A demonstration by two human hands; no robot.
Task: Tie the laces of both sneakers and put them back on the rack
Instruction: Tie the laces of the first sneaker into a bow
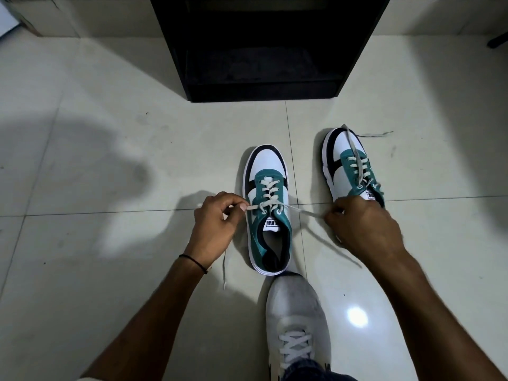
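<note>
Two white, teal and black sneakers stand on the tiled floor, toes pointing away from me. The nearer sneaker (268, 210) is in the middle; its pale laces (275, 206) are crossed over the tongue and pulled taut sideways. My left hand (217, 226) pinches the left lace end beside the shoe. My right hand (362, 226) grips the right lace end, whose tail trails down to the floor. The second sneaker (350, 163) stands farther right, its laces loose, one end lying on the floor beyond the toe. My right hand hides its heel.
A black shoe rack (264, 50) stands straight ahead against the wall, its low shelf dark. My own foot in a grey-white shoe (295, 312) is planted just behind the nearer sneaker. Pale floor tiles (110, 270) spread left and right.
</note>
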